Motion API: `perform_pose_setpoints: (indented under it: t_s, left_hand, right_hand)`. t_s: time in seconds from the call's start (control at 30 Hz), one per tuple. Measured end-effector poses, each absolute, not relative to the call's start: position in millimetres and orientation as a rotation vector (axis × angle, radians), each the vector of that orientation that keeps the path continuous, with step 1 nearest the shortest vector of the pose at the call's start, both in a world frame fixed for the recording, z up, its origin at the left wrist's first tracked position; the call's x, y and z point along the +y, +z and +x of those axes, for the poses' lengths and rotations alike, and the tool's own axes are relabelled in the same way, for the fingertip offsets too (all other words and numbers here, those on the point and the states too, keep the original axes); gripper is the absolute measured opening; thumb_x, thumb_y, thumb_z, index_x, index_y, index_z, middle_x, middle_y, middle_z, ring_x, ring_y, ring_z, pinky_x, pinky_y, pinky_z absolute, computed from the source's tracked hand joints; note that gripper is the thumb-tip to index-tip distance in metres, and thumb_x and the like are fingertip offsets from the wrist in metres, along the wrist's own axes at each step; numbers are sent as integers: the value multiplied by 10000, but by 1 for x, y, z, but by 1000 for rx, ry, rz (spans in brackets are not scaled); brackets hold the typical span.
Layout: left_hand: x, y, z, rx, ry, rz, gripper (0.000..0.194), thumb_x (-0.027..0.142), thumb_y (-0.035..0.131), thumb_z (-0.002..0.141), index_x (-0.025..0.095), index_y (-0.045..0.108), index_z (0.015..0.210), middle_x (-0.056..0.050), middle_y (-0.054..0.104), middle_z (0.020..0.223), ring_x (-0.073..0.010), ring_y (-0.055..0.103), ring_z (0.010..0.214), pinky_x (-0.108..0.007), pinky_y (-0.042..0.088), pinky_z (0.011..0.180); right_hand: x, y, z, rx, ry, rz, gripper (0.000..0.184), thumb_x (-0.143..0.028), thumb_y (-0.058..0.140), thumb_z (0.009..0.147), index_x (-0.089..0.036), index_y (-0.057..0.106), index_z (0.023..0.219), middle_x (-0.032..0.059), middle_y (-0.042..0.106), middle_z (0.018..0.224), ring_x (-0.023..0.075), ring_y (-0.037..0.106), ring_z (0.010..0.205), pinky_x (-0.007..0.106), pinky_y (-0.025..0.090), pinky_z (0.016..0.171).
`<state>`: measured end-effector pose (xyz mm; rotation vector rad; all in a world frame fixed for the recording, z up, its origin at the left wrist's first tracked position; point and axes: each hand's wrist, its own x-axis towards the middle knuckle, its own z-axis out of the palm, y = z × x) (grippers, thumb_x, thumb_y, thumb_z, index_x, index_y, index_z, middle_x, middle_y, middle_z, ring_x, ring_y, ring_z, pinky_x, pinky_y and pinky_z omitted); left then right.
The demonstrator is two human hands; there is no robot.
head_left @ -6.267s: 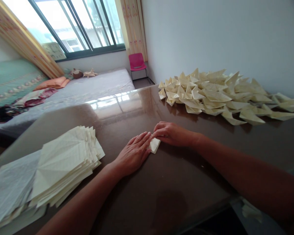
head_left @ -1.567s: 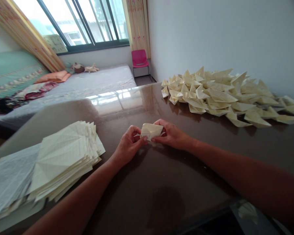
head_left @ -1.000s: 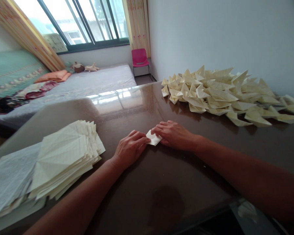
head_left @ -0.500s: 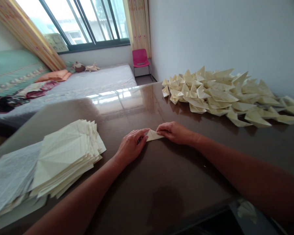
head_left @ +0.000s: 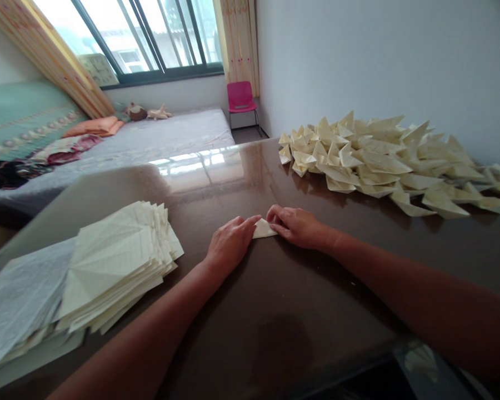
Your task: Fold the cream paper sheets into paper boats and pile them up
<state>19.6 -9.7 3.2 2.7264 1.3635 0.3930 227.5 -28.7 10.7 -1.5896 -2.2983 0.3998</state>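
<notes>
A small folded paper (head_left: pixel 264 229), cream and roughly triangular, lies at the middle of the brown glossy table (head_left: pixel 250 311). My left hand (head_left: pixel 233 239) grips its left end, fingers closed over the edge. At the right end, my right hand (head_left: pixel 296 225) pinches it with curled fingers. The two hands cover both ends, so only the middle of the paper shows. To my left is a stack of creased cream sheets (head_left: pixel 112 255), partly over a pile of greyish printed sheets (head_left: pixel 20 300).
A large heap of folded paper boats (head_left: pixel 383 161) covers the table's far right, by the wall. Beyond the table stand a bed (head_left: pixel 183 130) and a pink chair (head_left: pixel 240 99) below a window. Tiny white scraps lie near my right forearm.
My left hand has shifted slightly right along the paper, and my right fingers have come closer to it. Less of the paper shows between the hands. The whole view has moved a little.
</notes>
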Motion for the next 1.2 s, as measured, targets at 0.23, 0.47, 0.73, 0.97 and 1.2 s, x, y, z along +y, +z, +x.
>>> perform_pose_setpoints:
  t_s: [0.23, 0.47, 0.73, 0.97, 1.2]
  left_hand:
    - [-15, 6, 22, 1423, 338, 2812, 353, 351, 366, 972, 330, 548, 1274, -21, 573, 871, -157, 573, 790, -228, 414, 637]
    - [-15, 7, 22, 1446, 285, 2808, 330, 328, 376, 968, 357, 567, 1236, -10, 553, 826, -141, 559, 731, -218, 398, 609]
    - [-17, 5, 19, 1260, 402, 2951, 330, 274, 446, 955, 358, 539, 1259, -23, 596, 1033, -170, 529, 949, -223, 433, 643]
    - [-23, 10, 13, 1050, 319, 3043, 270, 210, 468, 936, 220, 611, 1165, -57, 625, 979, -199, 510, 938, -280, 491, 741]
    - [-32, 21, 12, 1155, 101, 3094, 270, 168, 485, 917, 189, 618, 1151, -72, 620, 963, -218, 539, 919, -318, 493, 737]
  right_hand:
    - [-33, 15, 224, -2319, 295, -1616, 153, -320, 496, 901, -240, 553, 1018, 0, 687, 853, 151, 605, 741, 243, 313, 600]
    - [-36, 19, 222, -2346, 245, -1629, 167, -295, 467, 915, -239, 555, 1045, 15, 692, 923, 162, 623, 793, 255, 313, 607]
    - [-38, 21, 221, -2385, 174, -1630, 187, -295, 434, 939, -248, 579, 1048, 25, 663, 990, 171, 622, 834, 258, 352, 643]
    - [-39, 25, 222, -2575, 8, -1537, 249, -300, 405, 967, -232, 644, 993, 55, 609, 996, 175, 602, 811, 274, 383, 662]
    - [-57, 34, 225, -2783, -164, -1437, 324, -185, 450, 936, -181, 548, 1245, 126, 594, 1146, 238, 544, 998, 322, 408, 726]
